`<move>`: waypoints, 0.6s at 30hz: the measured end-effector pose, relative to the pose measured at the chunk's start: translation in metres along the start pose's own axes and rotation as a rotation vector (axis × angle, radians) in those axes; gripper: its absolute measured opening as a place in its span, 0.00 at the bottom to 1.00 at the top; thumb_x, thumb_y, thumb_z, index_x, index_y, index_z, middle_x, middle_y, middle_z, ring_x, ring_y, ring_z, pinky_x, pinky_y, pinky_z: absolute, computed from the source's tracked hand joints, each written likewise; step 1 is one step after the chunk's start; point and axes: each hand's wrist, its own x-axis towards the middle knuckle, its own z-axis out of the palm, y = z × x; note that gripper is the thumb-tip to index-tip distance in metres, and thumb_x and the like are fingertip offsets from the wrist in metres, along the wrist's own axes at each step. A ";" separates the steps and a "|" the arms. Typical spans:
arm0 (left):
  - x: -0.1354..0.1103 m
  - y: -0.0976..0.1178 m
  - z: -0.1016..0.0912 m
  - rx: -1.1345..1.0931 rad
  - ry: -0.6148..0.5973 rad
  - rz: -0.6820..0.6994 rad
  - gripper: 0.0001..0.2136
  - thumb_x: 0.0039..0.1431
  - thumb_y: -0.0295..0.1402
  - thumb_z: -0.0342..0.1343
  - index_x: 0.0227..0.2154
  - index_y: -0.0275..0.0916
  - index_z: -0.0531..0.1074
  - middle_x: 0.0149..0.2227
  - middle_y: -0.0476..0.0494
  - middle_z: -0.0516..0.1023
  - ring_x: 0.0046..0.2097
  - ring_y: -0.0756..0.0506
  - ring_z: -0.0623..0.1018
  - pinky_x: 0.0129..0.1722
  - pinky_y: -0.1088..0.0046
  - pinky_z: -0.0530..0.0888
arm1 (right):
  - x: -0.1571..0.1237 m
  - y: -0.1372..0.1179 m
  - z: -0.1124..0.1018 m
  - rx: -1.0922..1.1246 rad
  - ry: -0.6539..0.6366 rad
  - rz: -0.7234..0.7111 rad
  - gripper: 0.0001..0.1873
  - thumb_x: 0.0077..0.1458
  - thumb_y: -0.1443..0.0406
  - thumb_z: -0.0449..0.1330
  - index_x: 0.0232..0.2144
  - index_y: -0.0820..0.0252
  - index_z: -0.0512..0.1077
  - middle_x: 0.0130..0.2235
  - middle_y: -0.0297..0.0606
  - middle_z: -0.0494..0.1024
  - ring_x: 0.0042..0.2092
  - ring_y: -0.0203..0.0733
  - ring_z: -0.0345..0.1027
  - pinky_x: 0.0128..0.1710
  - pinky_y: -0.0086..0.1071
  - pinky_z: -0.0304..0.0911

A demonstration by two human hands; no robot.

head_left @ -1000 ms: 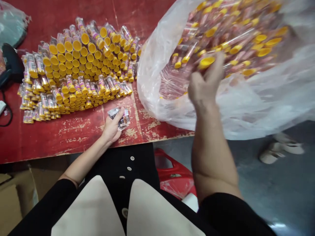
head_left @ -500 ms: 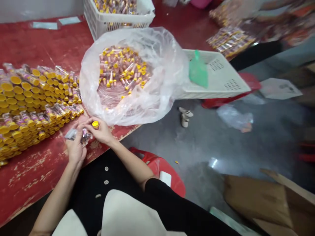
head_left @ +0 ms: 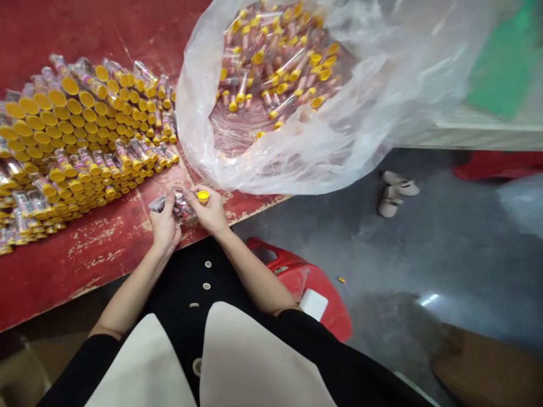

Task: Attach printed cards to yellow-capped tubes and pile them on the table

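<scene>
My left hand (head_left: 164,227) is closed on a small clear plastic packet (head_left: 181,202) with dark and purple bits showing in it. Close beside it, my right hand (head_left: 213,215) grips a small tube with a yellow cap (head_left: 203,195); its fingers also touch the packet, and the tube's body is hidden in the palm. Stacked to the left are many clear tubes with yellow caps (head_left: 70,113), caps facing me. Beyond my hands, a large open plastic bag (head_left: 309,164) holds loose yellow-capped tubes (head_left: 271,62).
The worn red table (head_left: 102,249) has its front edge at my waist. A red stool (head_left: 297,277) with a white object (head_left: 314,304) stands to the right. Shoes (head_left: 392,195) lie on the grey floor. A pale crate (head_left: 475,135) carries a green piece (head_left: 504,62).
The view has shifted left and closer, so everything appears further right and the far white crate has left the picture. Both hands keep their hold, with little change between them.
</scene>
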 end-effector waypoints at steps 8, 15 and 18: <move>-0.006 0.001 0.002 0.039 0.007 0.036 0.22 0.43 0.46 0.73 0.20 0.37 0.67 0.19 0.56 0.68 0.20 0.57 0.65 0.21 0.79 0.63 | -0.013 -0.017 -0.033 0.145 -0.036 0.039 0.25 0.48 0.46 0.68 0.40 0.55 0.70 0.25 0.25 0.64 0.24 0.28 0.55 0.20 0.24 0.54; -0.008 -0.007 -0.001 0.092 -0.044 0.067 0.23 0.39 0.46 0.74 0.19 0.37 0.66 0.19 0.57 0.65 0.22 0.58 0.64 0.24 0.80 0.62 | -0.003 -0.014 -0.022 0.055 0.016 -0.002 0.19 0.43 0.55 0.74 0.34 0.59 0.77 0.28 0.30 0.75 0.27 0.28 0.65 0.29 0.26 0.66; -0.011 -0.006 -0.001 0.061 -0.065 -0.062 0.26 0.38 0.49 0.74 0.21 0.38 0.63 0.17 0.60 0.58 0.19 0.57 0.59 0.20 0.79 0.59 | -0.002 -0.010 -0.015 0.023 0.165 -0.121 0.17 0.43 0.55 0.73 0.30 0.59 0.77 0.29 0.31 0.78 0.29 0.31 0.68 0.32 0.27 0.68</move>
